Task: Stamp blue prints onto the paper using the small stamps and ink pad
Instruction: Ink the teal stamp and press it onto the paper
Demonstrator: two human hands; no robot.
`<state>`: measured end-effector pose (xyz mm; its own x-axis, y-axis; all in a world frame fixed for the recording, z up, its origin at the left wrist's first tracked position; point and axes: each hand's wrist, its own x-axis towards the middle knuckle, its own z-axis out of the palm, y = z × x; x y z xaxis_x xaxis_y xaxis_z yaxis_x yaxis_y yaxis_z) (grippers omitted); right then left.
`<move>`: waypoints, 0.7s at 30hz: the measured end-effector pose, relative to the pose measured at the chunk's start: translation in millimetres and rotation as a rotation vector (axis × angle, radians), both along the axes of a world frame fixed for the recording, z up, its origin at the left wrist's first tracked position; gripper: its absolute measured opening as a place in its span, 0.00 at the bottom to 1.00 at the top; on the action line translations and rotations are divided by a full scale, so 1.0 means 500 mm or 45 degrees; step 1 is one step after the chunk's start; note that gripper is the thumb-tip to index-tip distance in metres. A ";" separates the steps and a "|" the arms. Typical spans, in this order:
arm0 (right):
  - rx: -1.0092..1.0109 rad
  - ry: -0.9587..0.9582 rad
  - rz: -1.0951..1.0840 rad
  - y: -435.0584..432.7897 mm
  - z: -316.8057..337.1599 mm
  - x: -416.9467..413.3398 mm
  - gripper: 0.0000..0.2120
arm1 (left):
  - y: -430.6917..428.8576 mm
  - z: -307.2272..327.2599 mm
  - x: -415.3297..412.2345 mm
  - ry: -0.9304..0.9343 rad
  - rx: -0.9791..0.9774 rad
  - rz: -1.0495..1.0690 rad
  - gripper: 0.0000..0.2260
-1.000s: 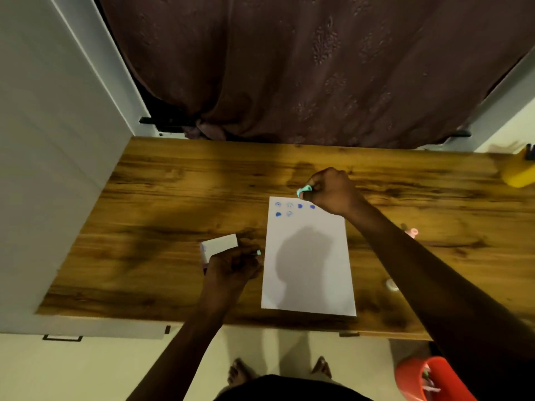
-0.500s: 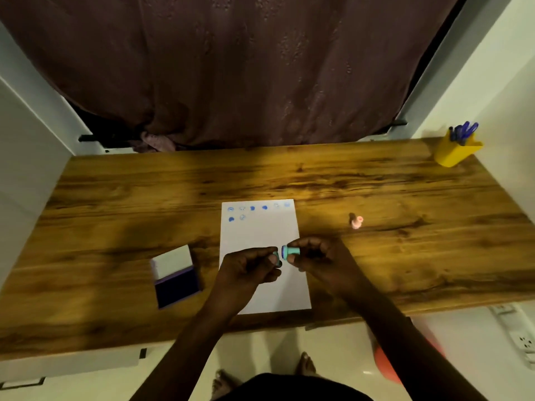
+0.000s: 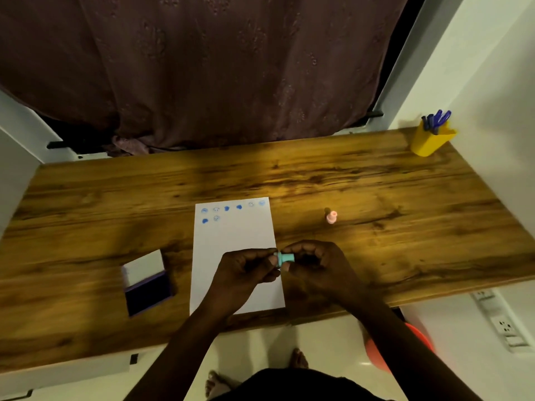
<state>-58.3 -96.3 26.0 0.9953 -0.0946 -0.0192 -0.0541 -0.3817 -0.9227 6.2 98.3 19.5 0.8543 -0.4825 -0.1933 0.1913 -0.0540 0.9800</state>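
Observation:
A white sheet of paper (image 3: pixel 234 244) lies on the wooden desk (image 3: pixel 376 198), with several blue prints along its top edge. Both hands meet over the paper's lower right part. My right hand (image 3: pixel 315 264) pinches a small teal stamp (image 3: pixel 285 258) lying sideways, and the fingertips of my left hand (image 3: pixel 243 273) touch its left end. An open ink pad (image 3: pixel 149 287) with a dark blue pad and raised white lid sits left of the paper. A pink stamp (image 3: pixel 331 217) stands right of the paper.
A yellow pen holder (image 3: pixel 431 140) with blue pens stands at the desk's far right corner. A dark curtain (image 3: pixel 217 68) hangs behind the desk. White walls flank both sides. An orange stool (image 3: pixel 376 357) and my feet show below the front edge.
One second ago my right hand was at the paper's top with the teal stamp and my left hand by the ink pad. Both hands have since come together over the lower paper; the view shifted.

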 end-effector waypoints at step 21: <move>-0.676 0.181 -0.129 -0.223 -0.038 -0.058 0.09 | -0.130 -0.069 -0.027 0.069 0.226 0.004 0.10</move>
<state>-87.5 -208.0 6.8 0.9719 -0.2227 -0.0761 -0.2243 -0.7786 -0.5861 -7.1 33.3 -15.0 0.8416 -0.4342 -0.3213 0.2442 -0.2247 0.9433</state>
